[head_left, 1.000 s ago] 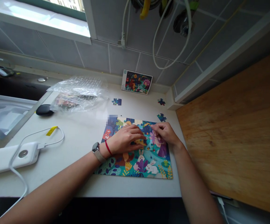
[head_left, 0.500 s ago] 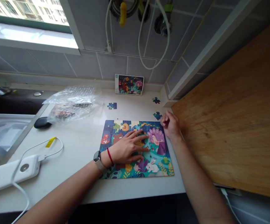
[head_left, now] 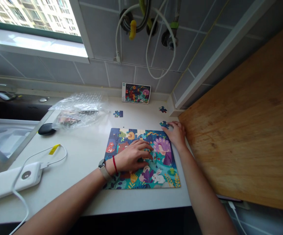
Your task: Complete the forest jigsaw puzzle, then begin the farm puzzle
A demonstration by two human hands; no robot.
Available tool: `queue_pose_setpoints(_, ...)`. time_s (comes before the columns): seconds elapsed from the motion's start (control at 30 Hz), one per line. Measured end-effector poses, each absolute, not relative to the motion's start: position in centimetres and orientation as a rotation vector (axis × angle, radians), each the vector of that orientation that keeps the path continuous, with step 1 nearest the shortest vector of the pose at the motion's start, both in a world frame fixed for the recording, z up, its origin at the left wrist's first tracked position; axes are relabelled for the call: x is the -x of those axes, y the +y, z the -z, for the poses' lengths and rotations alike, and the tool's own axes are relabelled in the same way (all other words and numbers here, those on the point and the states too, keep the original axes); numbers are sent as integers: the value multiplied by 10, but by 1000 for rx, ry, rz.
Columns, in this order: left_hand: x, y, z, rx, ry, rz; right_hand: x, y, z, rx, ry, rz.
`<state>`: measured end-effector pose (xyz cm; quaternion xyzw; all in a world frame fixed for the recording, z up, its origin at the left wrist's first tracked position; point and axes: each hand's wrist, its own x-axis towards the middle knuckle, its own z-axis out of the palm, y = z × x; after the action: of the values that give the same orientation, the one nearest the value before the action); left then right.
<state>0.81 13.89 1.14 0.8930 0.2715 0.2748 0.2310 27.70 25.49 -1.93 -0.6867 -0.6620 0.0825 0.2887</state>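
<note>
Left hand (head_left: 131, 157) lies on the jigsaw (head_left: 161, 179), fingers (head_left: 145, 145) slightly apart; right hand (head_left: 177, 133) touches a loose piece (head_left: 164, 124), fingers' grip unclear

A jigsaw puzzle (head_left: 163, 173) lies left of a wooden board (head_left: 239, 114).

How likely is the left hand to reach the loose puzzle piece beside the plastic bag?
Probably yes: the left hand rests on the jigsaw puzzle, just short of the loose piece past its far edge; the plastic bag lies aside, not between them.
</note>
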Motion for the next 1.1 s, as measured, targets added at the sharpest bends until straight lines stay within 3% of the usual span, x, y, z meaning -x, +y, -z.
queue_pose_setpoints(0.23,-1,143,-11,-2465,951,-932,-280,258,18,1743,-1766,-212)
queue_pose_setpoints(0.5,19,164,8,-2312,1213,-1044,-276,263,16,1508,-1570,-434)
queue_pose_setpoints(0.63,20,166,11,-2328,1226,-1051,-266,255,0,1336,-1490,-741)
queue_pose_setpoints(0.83,18,166,9,-2346,1263,-1027,-252,229,-29,1173,-1652,-1537)
queue_pose_setpoints(1.1,20,167,13,-2275,1265,-1051,-246,218,-30,1148,-1804,-1940)
